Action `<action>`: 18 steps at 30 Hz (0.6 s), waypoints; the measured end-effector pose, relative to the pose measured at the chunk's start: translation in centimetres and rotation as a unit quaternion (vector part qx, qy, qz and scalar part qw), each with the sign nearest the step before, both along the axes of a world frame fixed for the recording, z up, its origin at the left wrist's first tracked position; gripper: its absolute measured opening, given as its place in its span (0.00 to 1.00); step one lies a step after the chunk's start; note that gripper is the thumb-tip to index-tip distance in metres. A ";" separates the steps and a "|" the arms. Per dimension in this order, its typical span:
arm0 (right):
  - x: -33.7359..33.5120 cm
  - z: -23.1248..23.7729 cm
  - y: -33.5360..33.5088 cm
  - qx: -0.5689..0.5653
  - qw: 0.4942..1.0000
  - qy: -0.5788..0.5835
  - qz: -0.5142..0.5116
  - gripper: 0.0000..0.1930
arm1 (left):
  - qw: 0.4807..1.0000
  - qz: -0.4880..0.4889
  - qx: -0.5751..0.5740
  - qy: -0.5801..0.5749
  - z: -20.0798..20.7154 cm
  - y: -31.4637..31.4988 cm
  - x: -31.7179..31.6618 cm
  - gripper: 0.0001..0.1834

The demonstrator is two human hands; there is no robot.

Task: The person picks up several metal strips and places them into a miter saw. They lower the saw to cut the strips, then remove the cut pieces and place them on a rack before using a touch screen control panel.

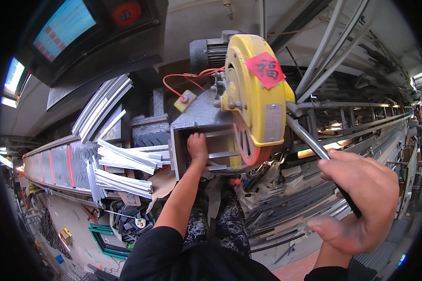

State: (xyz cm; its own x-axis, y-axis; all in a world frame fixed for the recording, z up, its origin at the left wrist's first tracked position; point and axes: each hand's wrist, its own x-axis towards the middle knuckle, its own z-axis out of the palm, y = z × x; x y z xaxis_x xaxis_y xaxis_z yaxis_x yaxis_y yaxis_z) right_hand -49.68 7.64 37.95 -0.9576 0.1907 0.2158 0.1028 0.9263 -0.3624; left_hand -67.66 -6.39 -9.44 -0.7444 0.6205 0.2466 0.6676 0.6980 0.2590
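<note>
A yellow-guarded cut-off saw stands before me, with a reddish disc showing under its guard. My left hand is closed, fingers curled, inside the grey metal frame to the left of the disc. What it grips, if anything, is hidden. Pale metal strips cross the frame toward the disc. On the right, my right hand curls loosely over the black end of the saw's long lever, its thumb held apart from the fingers.
White strips lie in bundles left of the saw, with more strips behind them. A dark machine with a lit screen overhangs the far left. Long profiles are stacked at right. A green frame lies on the floor.
</note>
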 end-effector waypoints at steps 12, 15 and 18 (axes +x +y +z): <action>0.0 0.1 -1.6 -0.051 0.993 -0.008 -0.108 0.33 | 0.993 -0.085 0.078 0.003 -2.5 0.7 -0.4 0.01; 0.1 0.3 -1.2 -0.041 0.996 -0.018 -0.082 0.32 | 0.996 -0.040 0.077 -0.001 -2.9 0.0 -1.1 0.02; 0.1 0.4 -0.9 -0.001 0.999 -0.024 -0.034 0.32 | 0.997 -0.033 0.070 -0.015 -3.1 0.0 -1.3 0.04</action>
State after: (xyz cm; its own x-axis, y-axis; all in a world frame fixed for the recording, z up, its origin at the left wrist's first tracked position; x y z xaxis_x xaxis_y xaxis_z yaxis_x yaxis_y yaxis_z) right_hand -49.56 6.78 38.39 -0.9515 0.2569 0.1695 0.1836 0.9158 -0.3571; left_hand -68.96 -6.39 -12.59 -0.7119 0.6290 0.3125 0.7009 0.6084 0.3723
